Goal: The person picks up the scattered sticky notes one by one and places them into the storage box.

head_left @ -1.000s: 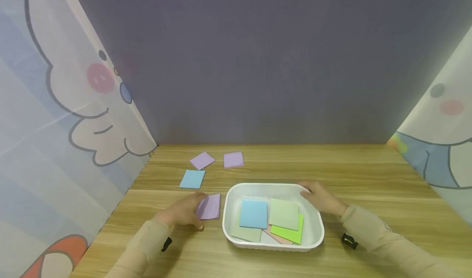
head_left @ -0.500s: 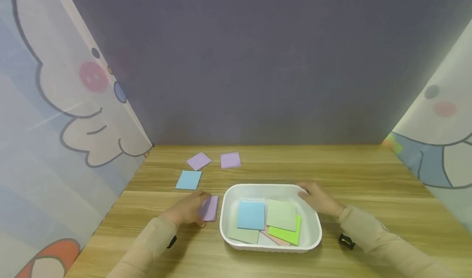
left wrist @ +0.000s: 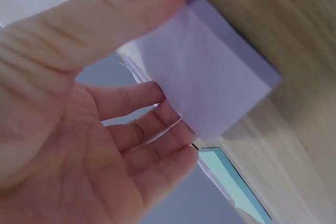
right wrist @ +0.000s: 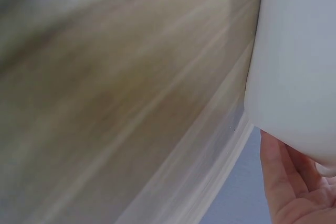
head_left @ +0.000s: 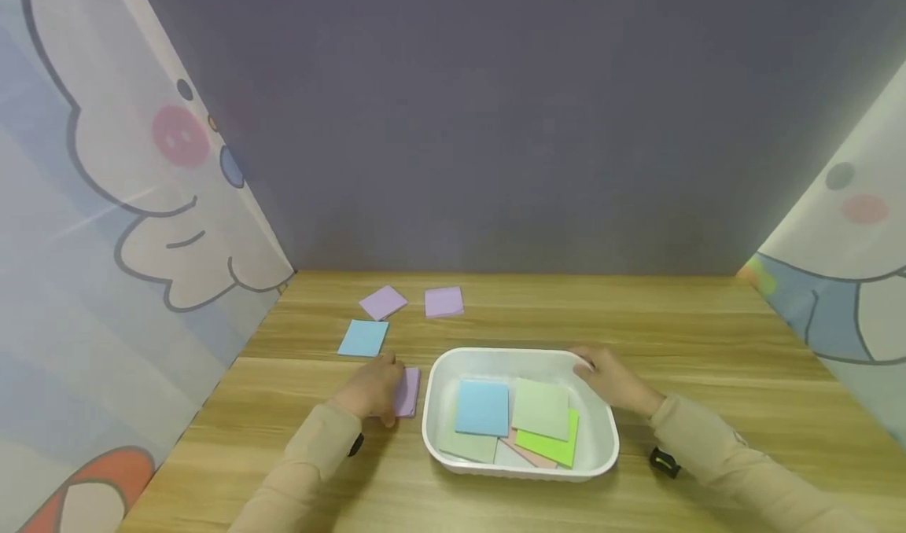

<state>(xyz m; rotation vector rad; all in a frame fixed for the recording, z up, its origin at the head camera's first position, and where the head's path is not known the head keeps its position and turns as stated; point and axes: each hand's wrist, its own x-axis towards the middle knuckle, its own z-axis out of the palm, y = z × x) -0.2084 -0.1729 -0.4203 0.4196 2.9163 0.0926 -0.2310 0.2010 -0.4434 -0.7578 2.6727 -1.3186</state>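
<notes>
Between the thumb and fingers of my left hand (head_left: 371,391) is a purple sticky note pad (head_left: 407,394), pinched at opposite edges. Seen in the left wrist view, this pad is thick and square, slightly tilted over the wood. My right hand (head_left: 612,380) grips the far right corner of a white plastic basin (head_left: 596,435), thumb over the rim and fingers outside. Inside the basin lie several sticky note pads, among them a blue pad (head_left: 483,407), a pale green pad (head_left: 541,407) and a bright green pad (head_left: 562,448).
Beyond the left hand, a loose blue pad (head_left: 364,338) and two purple pads, one angled (head_left: 383,303) and one straighter (head_left: 443,302), lie on the wooden table (head_left: 672,313). A dark grey panel (head_left: 495,124) rises at the back, with printed curtains (head_left: 106,281) at the sides.
My left hand has moved a little right and closed further over the purple pad, covering more of it. The right hand stays on the basin; the head view has shifted slightly.
</notes>
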